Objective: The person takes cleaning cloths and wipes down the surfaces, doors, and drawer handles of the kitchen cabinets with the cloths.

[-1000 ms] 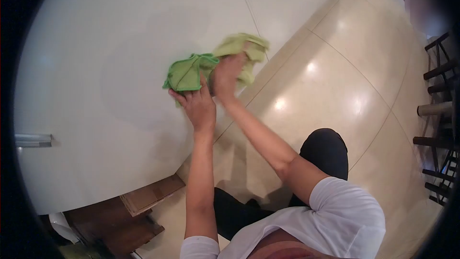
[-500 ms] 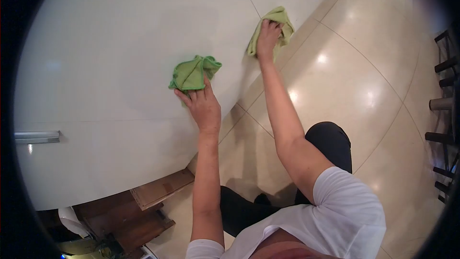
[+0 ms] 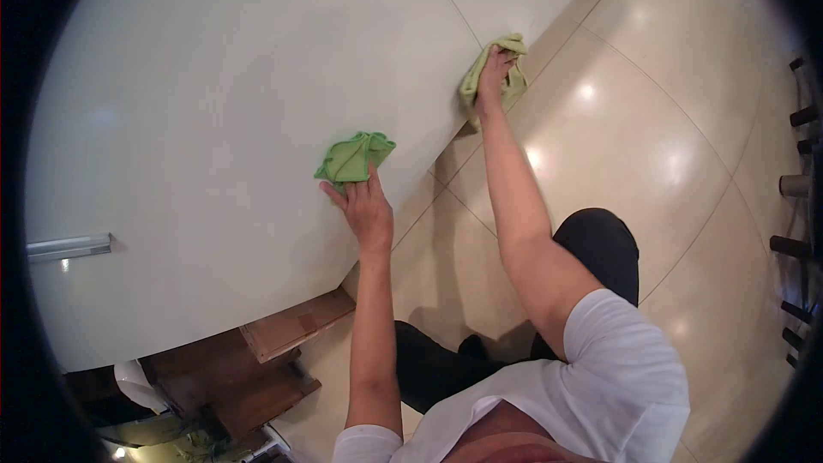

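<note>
Diagonally up-right, brighter green cloth [image 3: 350, 159]

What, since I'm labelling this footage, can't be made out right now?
Head view: some fingertips of the left hand, behind the green cloth.
Head view: underside of the yellowish cloth, hidden by its folds and the right hand.
Head view: left end of the metal handle, lost in the dark rim.
Head view: what the dark bars belong to, same rim.
</note>
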Available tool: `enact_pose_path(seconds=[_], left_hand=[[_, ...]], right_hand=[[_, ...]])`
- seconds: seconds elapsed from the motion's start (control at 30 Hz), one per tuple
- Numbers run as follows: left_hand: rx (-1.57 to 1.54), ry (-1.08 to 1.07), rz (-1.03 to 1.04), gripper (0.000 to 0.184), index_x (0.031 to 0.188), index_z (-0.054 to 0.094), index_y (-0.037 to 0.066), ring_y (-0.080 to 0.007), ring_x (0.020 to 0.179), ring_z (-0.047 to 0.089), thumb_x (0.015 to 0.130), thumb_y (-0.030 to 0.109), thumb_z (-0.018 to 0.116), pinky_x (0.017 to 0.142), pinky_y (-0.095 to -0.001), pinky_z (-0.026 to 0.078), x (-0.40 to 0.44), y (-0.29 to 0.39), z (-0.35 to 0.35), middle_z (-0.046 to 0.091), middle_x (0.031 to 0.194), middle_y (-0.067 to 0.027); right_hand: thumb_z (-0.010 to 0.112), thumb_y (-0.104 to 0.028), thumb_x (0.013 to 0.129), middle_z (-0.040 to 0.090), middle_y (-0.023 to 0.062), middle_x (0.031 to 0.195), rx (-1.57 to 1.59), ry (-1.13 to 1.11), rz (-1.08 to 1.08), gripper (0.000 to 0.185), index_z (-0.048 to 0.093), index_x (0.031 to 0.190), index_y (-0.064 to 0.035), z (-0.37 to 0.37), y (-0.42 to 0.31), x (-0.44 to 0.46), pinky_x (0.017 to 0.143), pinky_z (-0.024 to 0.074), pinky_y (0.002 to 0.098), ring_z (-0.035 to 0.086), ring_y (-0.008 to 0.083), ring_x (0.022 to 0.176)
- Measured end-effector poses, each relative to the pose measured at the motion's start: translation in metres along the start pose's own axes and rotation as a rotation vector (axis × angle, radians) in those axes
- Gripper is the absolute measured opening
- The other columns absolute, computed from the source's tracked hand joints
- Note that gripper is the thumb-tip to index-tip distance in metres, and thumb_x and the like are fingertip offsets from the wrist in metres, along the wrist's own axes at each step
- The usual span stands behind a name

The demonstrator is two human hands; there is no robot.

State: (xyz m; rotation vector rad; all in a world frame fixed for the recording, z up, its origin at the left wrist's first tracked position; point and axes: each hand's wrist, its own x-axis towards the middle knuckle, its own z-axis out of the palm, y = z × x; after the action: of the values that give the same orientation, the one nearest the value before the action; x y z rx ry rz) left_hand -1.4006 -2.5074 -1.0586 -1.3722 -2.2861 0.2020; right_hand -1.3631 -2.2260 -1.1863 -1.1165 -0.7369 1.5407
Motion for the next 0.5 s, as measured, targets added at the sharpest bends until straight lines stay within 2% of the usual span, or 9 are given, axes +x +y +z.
enact_pose_path(seconds=[0.1,0.17,0.23,0.3,0.33,0.43,0.5], left_hand=[[0.012,0.037,0.010,0.054,0.135,0.042,0.001,-0.0345,0.130,0.036,0.082,-0.001,0.049,0.110,-0.0662,0.007,0.002,-0.002,-0.001,0.045,0.134,-0.0148],[0.023,0.052,0.016,0.054,0.135,0.041,0.001,-0.0343,0.130,0.037,0.082,0.000,0.049,0.110,-0.0660,0.006,0.002,-0.001,0.001,0.046,0.134,-0.0152],[0.028,0.039,0.014,0.061,0.140,0.035,0.002,-0.0346,0.133,0.033,0.082,-0.001,0.051,0.111,-0.0652,0.004,0.002,-0.001,0.004,0.042,0.137,-0.0171],[-0.056,-0.007,-0.009,0.060,0.140,0.036,0.001,-0.0347,0.133,0.034,0.082,0.001,0.052,0.111,-0.0651,0.005,0.002,0.000,-0.005,0.044,0.136,-0.0166],[-0.097,-0.029,-0.022,0.059,0.139,0.037,0.001,-0.0347,0.132,0.035,0.082,0.002,0.052,0.111,-0.0651,0.006,0.001,0.000,-0.006,0.045,0.135,-0.0163],[-0.106,0.071,0.044,0.056,0.137,0.041,0.001,-0.0344,0.131,0.037,0.082,0.002,0.053,0.111,-0.0652,0.007,-0.001,-0.008,0.000,0.049,0.131,-0.0153],[-0.036,0.023,0.057,0.054,0.135,0.043,0.001,-0.0346,0.129,0.038,0.082,0.001,0.052,0.110,-0.0659,0.007,0.000,-0.011,-0.002,0.050,0.129,-0.0150]], right_hand=[[0.032,-0.042,0.100,-0.005,0.0268,0.153,-0.173,-0.071,-0.134,0.073,0.006,0.145,0.0082,0.007,0.029,-0.032,0.116,0.0005,0.0427,-0.004,0.0384,0.143],[0.032,-0.041,0.101,-0.004,0.0273,0.153,-0.226,-0.017,-0.131,0.069,0.009,0.146,0.0064,0.028,0.077,-0.103,0.116,-0.0001,0.0447,-0.004,0.0387,0.142],[0.034,-0.036,0.101,0.002,0.0302,0.151,-0.256,-0.215,0.050,0.064,0.015,0.143,0.0085,0.036,0.117,-0.198,0.115,0.0005,0.0486,-0.003,0.0440,0.141],[0.036,-0.037,0.100,0.008,0.0322,0.149,-0.243,-0.402,-0.016,0.065,0.016,0.142,0.0086,0.028,0.109,-0.277,0.114,0.0016,0.0496,0.000,0.0466,0.139],[0.038,-0.037,0.099,0.010,0.0326,0.148,-0.207,-0.416,-0.096,0.065,0.017,0.142,0.0084,0.029,0.102,-0.292,0.114,0.0024,0.0499,0.002,0.0469,0.139],[0.039,-0.037,0.099,0.014,0.0324,0.147,-0.139,-0.462,0.042,0.066,0.017,0.141,0.0086,0.028,0.087,-0.265,0.114,0.0045,0.0493,0.006,0.0464,0.138],[0.039,-0.036,0.099,0.017,0.0326,0.146,-0.233,-0.264,-0.026,0.063,0.022,0.139,0.0094,0.031,0.083,-0.215,0.113,0.0069,0.0486,0.012,0.0461,0.136]])
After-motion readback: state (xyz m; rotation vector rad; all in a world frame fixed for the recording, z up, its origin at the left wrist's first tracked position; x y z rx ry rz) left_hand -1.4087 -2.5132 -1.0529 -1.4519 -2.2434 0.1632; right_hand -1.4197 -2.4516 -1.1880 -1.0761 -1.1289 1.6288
